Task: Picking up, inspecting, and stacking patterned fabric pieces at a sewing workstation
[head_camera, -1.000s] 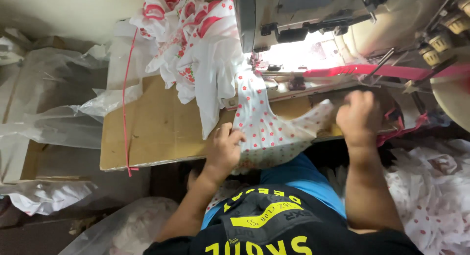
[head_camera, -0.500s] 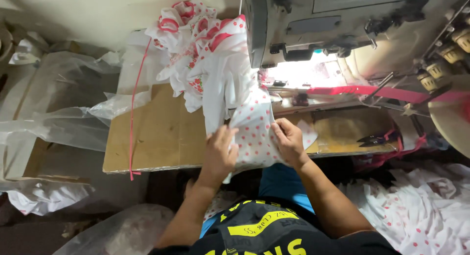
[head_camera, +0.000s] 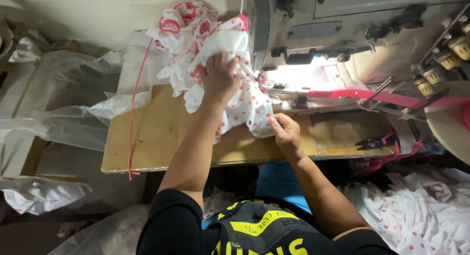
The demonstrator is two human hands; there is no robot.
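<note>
My left hand [head_camera: 220, 78] presses down on a white piece of cloth with red dots [head_camera: 245, 101], high on the heap of similar pieces [head_camera: 183, 34] at the back of the wooden table [head_camera: 147, 137]. My right hand [head_camera: 285, 130] grips the lower edge of the same dotted cloth, just in front of the sewing machine [head_camera: 352, 34]. A red strip [head_camera: 372, 96] runs across the lit bed of the machine.
Clear plastic sheeting [head_camera: 63, 113] lies to the left of the table. A thin red cord [head_camera: 132, 113] hangs along the table's left side. Small snips [head_camera: 374, 142] rest on the table at right. More dotted cloth [head_camera: 416, 211] is piled at lower right.
My left hand has moved up from the table's front edge onto the heap, carrying the dotted cloth away from me. My right hand came left from the machine side to the cloth's lower edge.
</note>
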